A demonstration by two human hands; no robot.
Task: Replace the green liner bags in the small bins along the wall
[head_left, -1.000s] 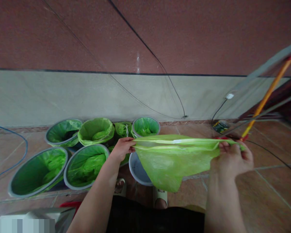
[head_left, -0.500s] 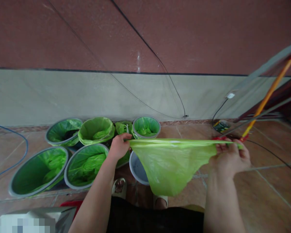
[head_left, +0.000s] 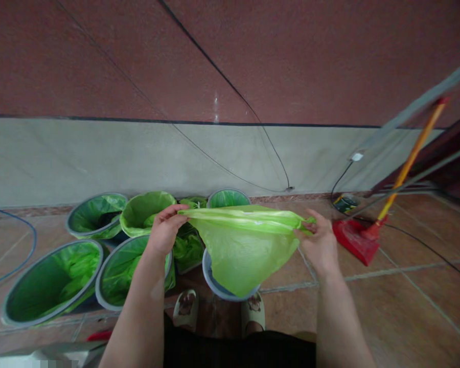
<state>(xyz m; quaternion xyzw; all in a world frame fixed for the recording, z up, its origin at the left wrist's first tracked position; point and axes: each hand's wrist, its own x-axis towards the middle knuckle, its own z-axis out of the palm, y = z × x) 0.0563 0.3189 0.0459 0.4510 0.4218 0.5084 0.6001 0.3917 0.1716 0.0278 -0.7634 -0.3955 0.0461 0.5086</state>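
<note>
A thin green plastic bag [head_left: 245, 245] is stretched between my two hands, its gathered top edge running across and its body hanging down in a point. My left hand [head_left: 165, 227] pinches the left end of that edge. At the other end, my right hand [head_left: 320, 237] grips the bag's right corner between thumb and fingers. Below the bag stands a grey bucket-shaped bin [head_left: 208, 276], its opening mostly hidden by the plastic. Behind it, a bin with a green liner [head_left: 229, 196] shows just above the bag's edge.
Several lined bins, such as a large one [head_left: 13, 301] at front left, stand on the left. A red dustpan [head_left: 356, 240] with a yellow-orange handle lies right, near a dark can [head_left: 345, 203]. Cables run along the wall [head_left: 99, 158] and floor; a blue hose [head_left: 33, 240] curves at far left.
My hands have come closer together, the right one moving left, so the bag's edge is slacker. The bag now hangs over the grey bin, and the dustpan has come into full view.
</note>
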